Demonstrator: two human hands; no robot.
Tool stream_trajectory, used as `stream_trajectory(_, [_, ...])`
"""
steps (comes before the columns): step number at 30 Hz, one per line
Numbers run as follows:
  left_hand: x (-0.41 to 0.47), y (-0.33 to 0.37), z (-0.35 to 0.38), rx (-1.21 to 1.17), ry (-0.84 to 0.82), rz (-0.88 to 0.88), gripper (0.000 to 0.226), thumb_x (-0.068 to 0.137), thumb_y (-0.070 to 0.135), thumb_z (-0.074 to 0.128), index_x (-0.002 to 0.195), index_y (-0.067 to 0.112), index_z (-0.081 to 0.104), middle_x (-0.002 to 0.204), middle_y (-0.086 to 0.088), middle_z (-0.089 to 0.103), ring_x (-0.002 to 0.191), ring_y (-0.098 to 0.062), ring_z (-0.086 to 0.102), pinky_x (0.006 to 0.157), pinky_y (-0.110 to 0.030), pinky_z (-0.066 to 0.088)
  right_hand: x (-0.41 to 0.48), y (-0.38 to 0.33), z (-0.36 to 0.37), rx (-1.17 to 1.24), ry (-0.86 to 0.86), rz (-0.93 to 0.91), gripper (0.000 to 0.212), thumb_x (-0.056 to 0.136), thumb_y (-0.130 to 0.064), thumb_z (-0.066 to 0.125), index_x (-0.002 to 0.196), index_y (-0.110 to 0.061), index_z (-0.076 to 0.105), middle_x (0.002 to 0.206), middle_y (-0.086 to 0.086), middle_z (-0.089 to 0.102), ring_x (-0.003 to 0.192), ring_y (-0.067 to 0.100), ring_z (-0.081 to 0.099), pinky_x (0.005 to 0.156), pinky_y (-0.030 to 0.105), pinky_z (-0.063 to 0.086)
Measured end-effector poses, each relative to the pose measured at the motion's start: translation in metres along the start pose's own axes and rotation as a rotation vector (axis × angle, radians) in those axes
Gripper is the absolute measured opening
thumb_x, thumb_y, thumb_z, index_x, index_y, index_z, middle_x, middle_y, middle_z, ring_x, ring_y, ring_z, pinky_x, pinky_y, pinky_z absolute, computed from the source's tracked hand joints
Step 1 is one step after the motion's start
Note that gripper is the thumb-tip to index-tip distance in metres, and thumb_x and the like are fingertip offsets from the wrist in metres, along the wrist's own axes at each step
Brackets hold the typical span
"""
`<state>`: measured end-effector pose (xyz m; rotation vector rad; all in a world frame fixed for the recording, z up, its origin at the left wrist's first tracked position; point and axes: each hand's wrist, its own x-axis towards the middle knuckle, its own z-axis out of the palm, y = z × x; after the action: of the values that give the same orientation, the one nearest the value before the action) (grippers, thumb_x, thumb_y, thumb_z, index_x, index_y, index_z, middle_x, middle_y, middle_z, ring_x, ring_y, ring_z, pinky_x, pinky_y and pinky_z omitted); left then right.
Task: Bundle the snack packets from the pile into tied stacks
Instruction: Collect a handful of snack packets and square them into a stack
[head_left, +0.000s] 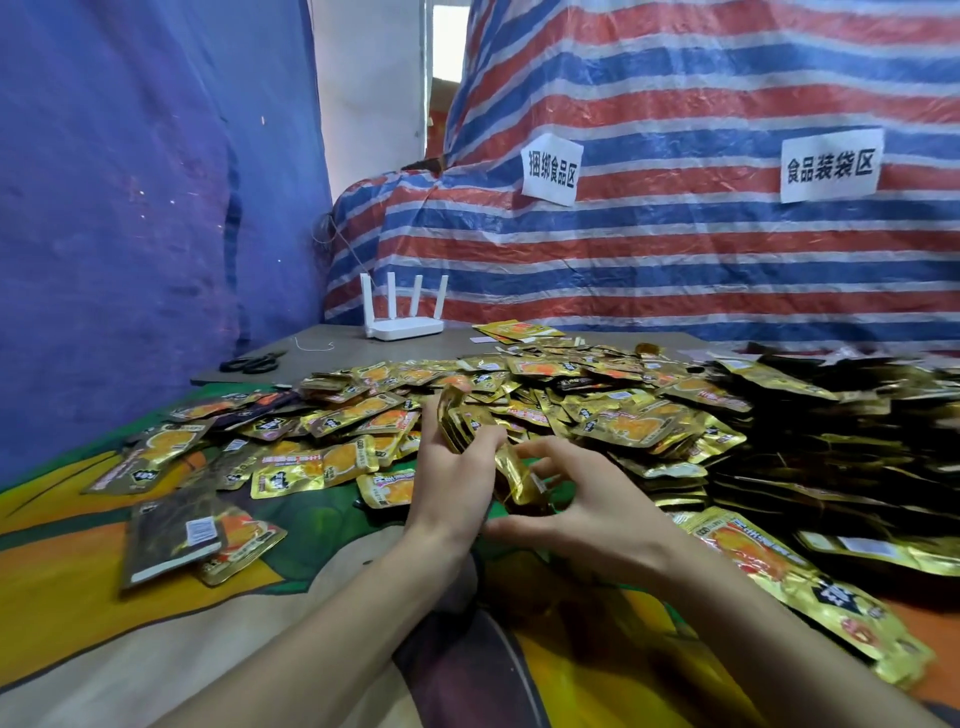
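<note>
A wide pile of gold and orange snack packets (519, 395) covers the middle of the surface. My left hand (452, 483) grips a small upright stack of gold packets (457, 421) at its lower end. My right hand (587, 504) is just to the right, its fingers and thumb pinching another gold packet (511, 478) that leans against the stack. Both hands are close together in front of the pile.
Tied dark bundles (831, 441) are stacked at the right. One bundle (171, 530) lies at the near left on a green and orange cloth (78, 571). Scissors (252, 362), a loose string (311, 345) and a white router (405, 317) sit at the back on the grey tabletop.
</note>
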<state>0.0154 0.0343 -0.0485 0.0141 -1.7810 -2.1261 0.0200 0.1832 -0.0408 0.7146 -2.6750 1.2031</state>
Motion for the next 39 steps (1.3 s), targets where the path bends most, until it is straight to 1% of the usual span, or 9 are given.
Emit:
stream_trajectory(4, [-0.006, 0.001, 0.004, 0.078, -0.084, -0.053, 0.079, 0.067, 0.041, 0.068, 0.142, 0.044, 0.044, 0.129, -0.003, 0.063, 0.116, -0.026, 0.062, 0.100, -0.054, 0.052, 0.000, -0.002, -0.011, -0.089, -0.048, 0.042, 0.091, 0.054, -0.082, 0.069, 0.129, -0.030, 0.064, 0.113, -0.013, 0.066, 0.100, 0.003, 0.064, 0.089, 0.032, 0.057])
stream_trajectory(8, [-0.001, -0.007, 0.005, 0.087, -0.115, 0.001, 0.052, 0.059, 0.040, 0.076, 0.104, 0.061, 0.059, 0.090, 0.011, 0.074, 0.089, -0.015, 0.073, 0.087, -0.051, 0.060, -0.002, -0.001, -0.015, -0.018, -0.110, 0.061, 0.080, 0.062, -0.060, 0.080, 0.133, -0.031, 0.056, 0.104, -0.012, 0.067, 0.092, 0.005, 0.067, 0.079, 0.029, 0.060])
stream_trajectory(10, [0.002, -0.009, 0.005, 0.068, -0.134, -0.006, 0.055, 0.054, 0.041, 0.080, 0.101, 0.060, 0.061, 0.090, 0.016, 0.073, 0.092, -0.017, 0.073, 0.086, -0.049, 0.061, -0.004, -0.002, -0.015, -0.112, -0.102, 0.048, 0.081, 0.068, -0.055, 0.080, 0.138, -0.039, 0.044, 0.103, -0.018, 0.060, 0.083, 0.000, 0.063, 0.066, 0.014, 0.052])
stream_trajectory(12, [0.004, -0.010, 0.006, 0.031, -0.156, -0.022, 0.057, 0.048, 0.043, 0.084, 0.099, 0.057, 0.063, 0.093, 0.011, 0.075, 0.093, -0.019, 0.074, 0.087, -0.049, 0.061, -0.005, -0.003, -0.018, -0.182, -0.067, 0.038, 0.079, 0.070, -0.053, 0.078, 0.139, -0.039, 0.041, 0.108, -0.012, 0.060, 0.079, 0.003, 0.060, 0.067, 0.020, 0.052])
stream_trajectory(16, [0.002, -0.013, 0.009, -0.044, -0.220, -0.026, 0.075, 0.047, 0.049, 0.091, 0.116, 0.046, 0.060, 0.102, -0.003, 0.077, 0.094, -0.025, 0.075, 0.088, -0.051, 0.060, -0.007, -0.015, -0.031, -0.259, -0.004, 0.096, 0.075, 0.061, -0.052, 0.076, 0.128, -0.038, 0.045, 0.101, -0.005, 0.063, 0.085, 0.015, 0.066, 0.074, 0.041, 0.060])
stream_trajectory(21, [-0.008, -0.007, 0.014, 0.019, -0.291, -0.028, 0.076, 0.071, 0.059, 0.075, 0.137, 0.041, 0.043, 0.124, 0.001, 0.065, 0.093, -0.022, 0.074, 0.074, -0.037, 0.062, 0.010, -0.025, -0.072, -0.422, 0.181, 0.223, 0.061, 0.068, -0.046, 0.082, 0.112, -0.030, 0.043, 0.085, 0.000, 0.063, 0.073, 0.021, 0.064, 0.062, 0.038, 0.054])
stream_trajectory(28, [-0.014, -0.012, 0.008, 0.556, -0.400, 0.340, 0.042, 0.093, 0.040, 0.067, 0.131, 0.044, 0.050, 0.120, 0.020, 0.052, 0.092, -0.001, 0.060, 0.083, -0.031, 0.055, 0.061, 0.006, -0.100, -0.829, 0.351, 0.321, 0.038, 0.088, -0.031, 0.067, 0.116, -0.020, 0.044, 0.105, 0.010, 0.064, 0.091, 0.033, 0.062, 0.078, 0.041, 0.053])
stream_trajectory(34, [-0.006, -0.010, 0.003, 0.579, -0.327, 0.337, 0.035, 0.082, 0.048, 0.058, 0.116, 0.040, 0.057, 0.110, 0.020, 0.055, 0.091, -0.004, 0.058, 0.086, -0.039, 0.053, 0.060, 0.037, -0.086, -0.961, 0.216, 0.489, 0.035, 0.094, -0.038, 0.056, 0.121, -0.019, 0.048, 0.122, 0.014, 0.060, 0.117, 0.037, 0.053, 0.094, 0.044, 0.043])
stream_trajectory(39, [0.016, 0.000, -0.012, 0.775, -0.203, 0.377, 0.038, 0.091, 0.035, 0.064, 0.128, 0.029, 0.055, 0.122, 0.010, 0.053, 0.115, -0.012, 0.053, 0.098, -0.038, 0.048, 0.060, 0.013, -0.082, -1.036, 0.247, 0.450, 0.051, 0.090, -0.044, 0.057, 0.132, -0.015, 0.050, 0.142, 0.023, 0.048, 0.134, 0.040, 0.041, 0.112, 0.051, 0.036])
